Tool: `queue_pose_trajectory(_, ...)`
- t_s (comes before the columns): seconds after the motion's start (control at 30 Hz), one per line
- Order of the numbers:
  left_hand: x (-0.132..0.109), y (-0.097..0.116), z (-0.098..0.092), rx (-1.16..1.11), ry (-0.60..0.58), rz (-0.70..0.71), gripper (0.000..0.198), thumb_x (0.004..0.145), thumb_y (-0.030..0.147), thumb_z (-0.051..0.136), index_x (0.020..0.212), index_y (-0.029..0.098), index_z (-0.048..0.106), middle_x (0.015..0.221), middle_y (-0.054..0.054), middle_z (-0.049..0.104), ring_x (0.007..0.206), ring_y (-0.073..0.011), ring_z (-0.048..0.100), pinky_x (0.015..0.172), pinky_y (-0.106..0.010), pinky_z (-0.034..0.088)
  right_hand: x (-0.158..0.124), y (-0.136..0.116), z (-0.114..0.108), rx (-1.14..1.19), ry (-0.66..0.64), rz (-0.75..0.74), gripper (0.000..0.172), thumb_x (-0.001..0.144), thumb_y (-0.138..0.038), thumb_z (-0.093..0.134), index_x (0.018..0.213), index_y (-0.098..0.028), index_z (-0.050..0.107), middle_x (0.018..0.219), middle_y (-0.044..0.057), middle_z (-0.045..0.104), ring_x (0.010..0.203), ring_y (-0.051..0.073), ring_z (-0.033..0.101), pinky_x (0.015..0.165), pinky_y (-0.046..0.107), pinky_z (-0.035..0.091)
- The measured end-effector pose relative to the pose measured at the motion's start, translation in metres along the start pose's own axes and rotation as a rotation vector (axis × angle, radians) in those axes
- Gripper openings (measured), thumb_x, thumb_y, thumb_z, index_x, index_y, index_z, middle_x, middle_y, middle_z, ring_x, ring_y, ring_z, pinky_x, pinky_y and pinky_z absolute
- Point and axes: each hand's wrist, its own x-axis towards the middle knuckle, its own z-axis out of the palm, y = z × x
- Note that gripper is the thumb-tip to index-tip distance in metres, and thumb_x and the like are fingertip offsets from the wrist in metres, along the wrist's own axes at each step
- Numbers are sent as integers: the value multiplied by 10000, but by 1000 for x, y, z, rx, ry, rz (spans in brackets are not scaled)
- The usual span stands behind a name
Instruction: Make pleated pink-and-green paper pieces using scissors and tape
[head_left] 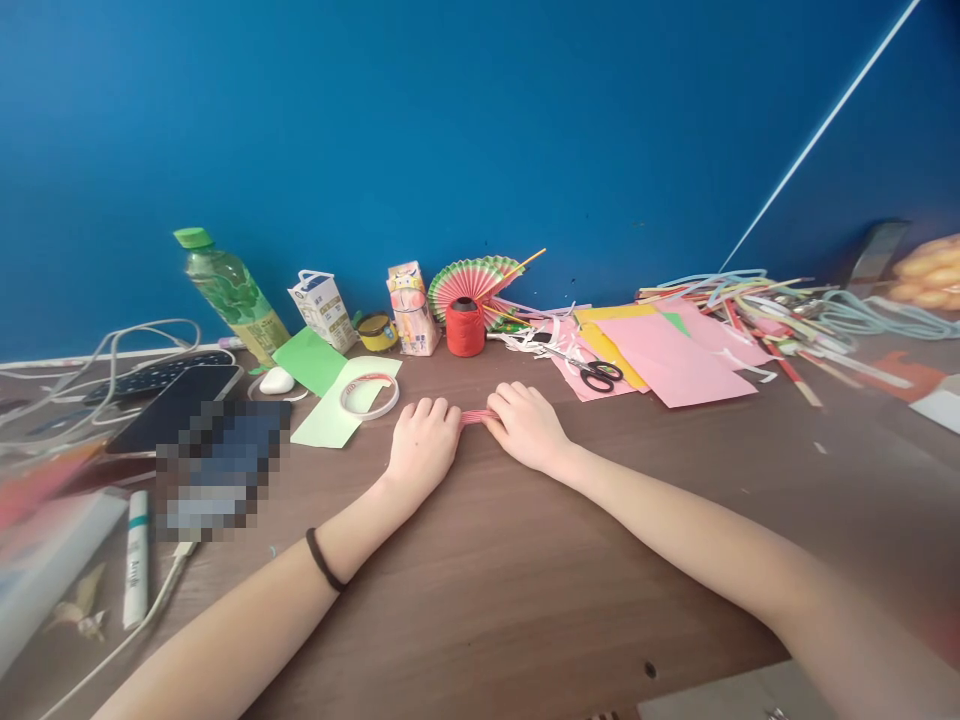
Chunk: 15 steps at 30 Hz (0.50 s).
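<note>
Between my two hands a narrow pink strip of folded paper (475,416) shows just above the brown tabletop. My left hand (424,440) closes over its left end, with the fingers curled down. On its right end my right hand (528,425) is closed in the same way. Most of the strip is hidden under the fingers. Just left of my left hand, a roll of double-sided tape (370,396) lies on a pale green paper sheet (328,430). Behind the hands stands a spool of red thread (465,328), in front of a pink and green paper fan (474,278).
Black-handled scissors (600,375) lie among pink paper sheets (675,360) at right, with paper strips and sticks (780,330) beyond. A green-capped bottle (234,298), a carton (324,310) and a tissue pack (412,310) line the blue wall. Phones, cables and a marker (136,560) are at left.
</note>
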Motion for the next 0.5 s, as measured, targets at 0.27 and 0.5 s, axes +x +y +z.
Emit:
queue_pose_trajectory(0.27, 0, -2, 5, -81, 29, -8, 260, 898, 247, 353, 842, 156, 590, 816, -94, 578, 801, -215, 515, 656, -326, 347, 2, 3, 1, 189, -39, -34, 264, 847, -374, 491, 980, -167, 585, 965, 65, 584, 896, 182, 468, 738, 296, 296)
queue_pose_trajectory(0.5, 1, -6, 6, -51, 30, 5, 245, 892, 194, 350, 803, 158, 574, 766, -76, 573, 763, -203, 512, 644, -312, 348, 3, 4, 1, 279, -35, -40, 258, 897, -321, 412, 977, -174, 608, 944, 54, 598, 895, 164, 472, 749, 287, 301)
